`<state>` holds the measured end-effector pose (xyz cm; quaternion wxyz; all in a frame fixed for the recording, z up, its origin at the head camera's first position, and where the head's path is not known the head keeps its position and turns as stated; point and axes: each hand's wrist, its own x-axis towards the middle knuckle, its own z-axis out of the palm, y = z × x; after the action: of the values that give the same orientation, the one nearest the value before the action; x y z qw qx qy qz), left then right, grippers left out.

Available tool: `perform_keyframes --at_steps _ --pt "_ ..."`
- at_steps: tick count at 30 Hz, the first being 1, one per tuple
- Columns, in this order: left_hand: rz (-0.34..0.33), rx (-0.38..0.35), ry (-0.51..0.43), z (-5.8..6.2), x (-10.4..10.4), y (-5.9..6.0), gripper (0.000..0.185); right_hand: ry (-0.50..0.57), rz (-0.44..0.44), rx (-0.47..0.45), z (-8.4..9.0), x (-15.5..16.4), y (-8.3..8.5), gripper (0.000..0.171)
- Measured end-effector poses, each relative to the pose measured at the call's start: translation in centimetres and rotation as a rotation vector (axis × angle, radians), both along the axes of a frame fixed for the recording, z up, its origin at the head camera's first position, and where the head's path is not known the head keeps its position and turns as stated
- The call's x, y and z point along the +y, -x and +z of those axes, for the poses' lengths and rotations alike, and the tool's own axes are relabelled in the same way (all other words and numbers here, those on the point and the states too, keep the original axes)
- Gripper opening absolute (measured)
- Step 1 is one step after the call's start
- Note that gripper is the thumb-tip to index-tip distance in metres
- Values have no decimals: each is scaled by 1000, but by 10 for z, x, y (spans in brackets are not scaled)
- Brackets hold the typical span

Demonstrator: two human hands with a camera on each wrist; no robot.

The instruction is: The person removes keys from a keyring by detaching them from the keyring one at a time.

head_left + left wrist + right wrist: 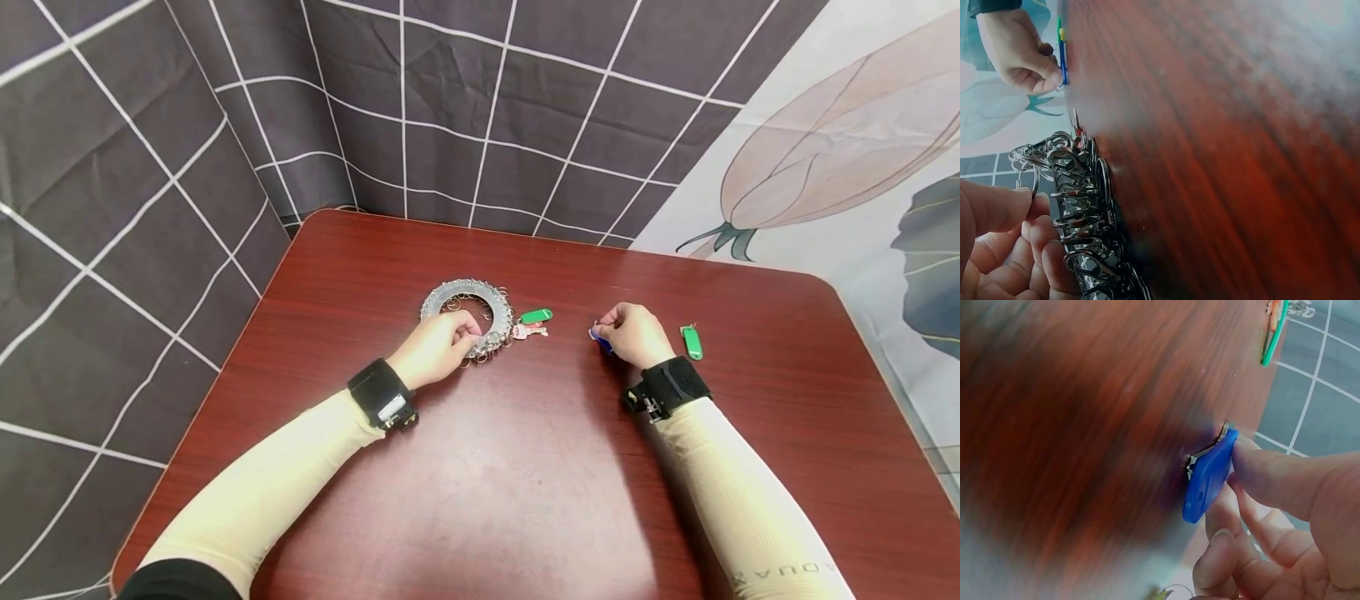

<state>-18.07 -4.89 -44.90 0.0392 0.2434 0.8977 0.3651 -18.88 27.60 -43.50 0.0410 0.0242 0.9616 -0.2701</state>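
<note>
A grey ring-shaped holder [452, 292] hung all around with small metal rings lies on the table. My left hand [431, 348] is at its near side, and in the left wrist view thumb and fingertip pinch one small metal ring [1036, 181]. Out to the right, my right hand [637, 335] pinches a blue key tag [1209, 481] by its edge, close over the tabletop. A bit of silvery metal [1204, 452] shows along the tag's far side. Between the hands, beside the holder, lie a green key tag [536, 317] and a key [530, 332].
Another green key tag [692, 342] lies on the red-brown table [465, 483], right of my right hand. Dark grid-patterned cloth [450, 108] hangs behind and to the left of the table. A flower-printed cloth [825, 150] hangs at the right.
</note>
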Motion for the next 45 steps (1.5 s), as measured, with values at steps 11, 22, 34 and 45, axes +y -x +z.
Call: perform_keyframes --at_steps 11,22,34,45 --pt "8 -21 -23 -8 -3 3 5 -17 -9 -12 3 -2 0 23" --pt "-28 -32 -3 -2 -4 5 3 34 51 147 7 -13 -1 13" --pt "-103 201 250 20 29 13 40 -10 541 152 7 -70 10 25" --pt "-136 300 462 11 52 23 33 -137 624 190 3 -84 17 25"
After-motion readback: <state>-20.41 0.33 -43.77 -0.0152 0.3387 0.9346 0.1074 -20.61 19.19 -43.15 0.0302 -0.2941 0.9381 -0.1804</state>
